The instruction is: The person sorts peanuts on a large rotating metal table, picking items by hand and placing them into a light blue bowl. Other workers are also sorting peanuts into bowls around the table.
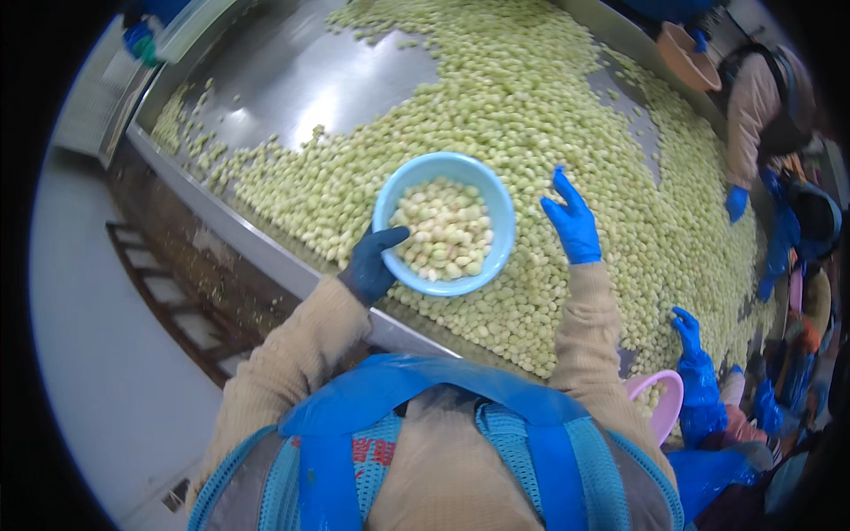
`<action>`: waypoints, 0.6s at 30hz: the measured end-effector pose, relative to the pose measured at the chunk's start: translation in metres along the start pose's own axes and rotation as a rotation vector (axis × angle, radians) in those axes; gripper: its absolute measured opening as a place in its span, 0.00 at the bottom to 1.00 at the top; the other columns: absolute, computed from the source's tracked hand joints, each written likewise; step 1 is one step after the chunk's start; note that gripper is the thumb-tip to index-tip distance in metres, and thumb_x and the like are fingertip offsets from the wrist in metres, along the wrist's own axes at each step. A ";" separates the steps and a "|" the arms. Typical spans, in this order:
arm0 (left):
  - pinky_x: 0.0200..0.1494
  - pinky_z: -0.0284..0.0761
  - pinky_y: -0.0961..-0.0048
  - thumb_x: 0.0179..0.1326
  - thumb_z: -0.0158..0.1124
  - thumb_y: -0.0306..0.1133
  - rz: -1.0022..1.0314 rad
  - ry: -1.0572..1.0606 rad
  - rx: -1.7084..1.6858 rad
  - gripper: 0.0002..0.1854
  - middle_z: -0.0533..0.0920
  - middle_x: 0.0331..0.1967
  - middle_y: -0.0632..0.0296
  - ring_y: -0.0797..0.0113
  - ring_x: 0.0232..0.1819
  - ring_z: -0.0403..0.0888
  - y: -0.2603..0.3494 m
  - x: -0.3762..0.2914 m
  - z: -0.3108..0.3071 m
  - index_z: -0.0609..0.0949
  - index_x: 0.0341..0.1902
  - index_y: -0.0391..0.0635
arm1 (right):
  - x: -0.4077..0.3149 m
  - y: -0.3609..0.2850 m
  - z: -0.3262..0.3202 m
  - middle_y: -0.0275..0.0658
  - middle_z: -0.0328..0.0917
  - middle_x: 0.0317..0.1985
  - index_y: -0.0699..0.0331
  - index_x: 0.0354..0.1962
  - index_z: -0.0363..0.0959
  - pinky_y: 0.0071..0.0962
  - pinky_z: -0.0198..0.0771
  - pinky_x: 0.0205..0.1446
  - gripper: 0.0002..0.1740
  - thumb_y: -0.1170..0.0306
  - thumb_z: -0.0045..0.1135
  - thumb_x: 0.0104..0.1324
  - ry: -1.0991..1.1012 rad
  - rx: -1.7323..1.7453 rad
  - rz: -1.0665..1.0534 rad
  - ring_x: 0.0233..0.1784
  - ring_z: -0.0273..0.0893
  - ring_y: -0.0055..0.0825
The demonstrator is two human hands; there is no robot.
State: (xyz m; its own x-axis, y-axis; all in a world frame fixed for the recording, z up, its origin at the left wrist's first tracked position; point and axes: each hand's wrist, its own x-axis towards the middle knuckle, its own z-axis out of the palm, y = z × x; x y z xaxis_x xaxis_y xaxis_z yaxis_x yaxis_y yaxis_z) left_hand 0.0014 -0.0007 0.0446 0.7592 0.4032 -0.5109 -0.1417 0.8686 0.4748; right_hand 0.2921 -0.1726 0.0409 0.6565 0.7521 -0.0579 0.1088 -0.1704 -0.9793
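My left hand (pixel 376 263), in a dark blue glove, grips the near left rim of a light blue plastic bowl (pixel 503 222), its thumb over the edge. Pale whitish-green, peeled-looking round pieces of produce (pixel 443 232) lie in the bowl. To the right of the bowl, my right hand (pixel 572 218) wears a bright blue glove and is held above the spread of produce. Its thumb and fingers are apart, and I see nothing between them. Under both hands lies a thick layer of similar light green pieces (pixel 505 119).
A large metal table (pixel 352 76) with a raised edge (pixel 246 229) holds the produce. At right, a gloved co-worker's hand (pixel 687 328) is near a pink bowl (pixel 664 415). Another person (pixel 757 99) stands across by an orange basin (pixel 687 60). A metal rack (pixel 166 292) lies low at left.
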 end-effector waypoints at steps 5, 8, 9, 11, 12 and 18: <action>0.68 0.69 0.58 0.61 0.60 0.27 -0.046 -0.154 0.049 0.33 0.73 0.63 0.45 0.52 0.62 0.75 0.007 -0.005 0.014 0.63 0.69 0.36 | -0.038 0.043 0.032 0.46 0.70 0.63 0.63 0.71 0.52 0.32 0.72 0.61 0.42 0.61 0.63 0.65 -0.324 0.568 0.399 0.59 0.74 0.34; 0.67 0.69 0.60 0.61 0.62 0.30 -0.038 -0.219 0.265 0.35 0.73 0.64 0.46 0.55 0.61 0.75 0.009 -0.017 0.029 0.62 0.71 0.39 | -0.101 0.053 0.048 0.47 0.73 0.57 0.64 0.67 0.57 0.41 0.76 0.56 0.40 0.61 0.64 0.63 -0.180 0.575 0.724 0.58 0.75 0.41; 0.67 0.70 0.60 0.61 0.63 0.31 -0.033 -0.230 0.308 0.35 0.72 0.64 0.47 0.56 0.62 0.75 0.010 -0.020 0.033 0.62 0.71 0.40 | -0.115 0.051 0.052 0.48 0.73 0.56 0.64 0.67 0.56 0.45 0.77 0.55 0.39 0.62 0.64 0.63 -0.218 0.695 0.806 0.59 0.74 0.43; 0.68 0.68 0.61 0.62 0.63 0.33 -0.091 -0.305 0.306 0.35 0.71 0.65 0.48 0.57 0.63 0.73 0.010 -0.024 0.039 0.62 0.71 0.41 | -0.138 0.048 0.057 0.54 0.69 0.60 0.67 0.67 0.54 0.52 0.76 0.58 0.39 0.68 0.61 0.62 -0.165 0.764 0.801 0.59 0.73 0.49; 0.69 0.67 0.61 0.62 0.63 0.34 -0.127 -0.336 0.314 0.35 0.71 0.66 0.49 0.57 0.64 0.72 0.012 -0.024 0.039 0.62 0.72 0.41 | -0.145 0.044 0.057 0.54 0.68 0.61 0.68 0.67 0.54 0.51 0.76 0.57 0.39 0.69 0.60 0.61 -0.161 0.839 0.769 0.59 0.73 0.49; 0.69 0.64 0.62 0.63 0.63 0.49 0.514 -0.084 1.246 0.36 0.71 0.66 0.50 0.55 0.67 0.68 0.088 0.024 -0.012 0.66 0.72 0.49 | -0.173 0.012 0.037 0.47 0.75 0.54 0.68 0.62 0.61 0.38 0.80 0.50 0.33 0.70 0.59 0.60 0.085 0.600 0.723 0.53 0.78 0.41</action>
State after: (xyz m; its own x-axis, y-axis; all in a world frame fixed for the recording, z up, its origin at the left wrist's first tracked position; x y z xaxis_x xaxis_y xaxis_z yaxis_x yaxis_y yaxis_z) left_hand -0.0005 0.0885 0.0660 0.8375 0.5435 -0.0567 0.2132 -0.2294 0.9497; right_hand 0.1520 -0.2810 0.0320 0.4697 0.5391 -0.6991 -0.7333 -0.2028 -0.6490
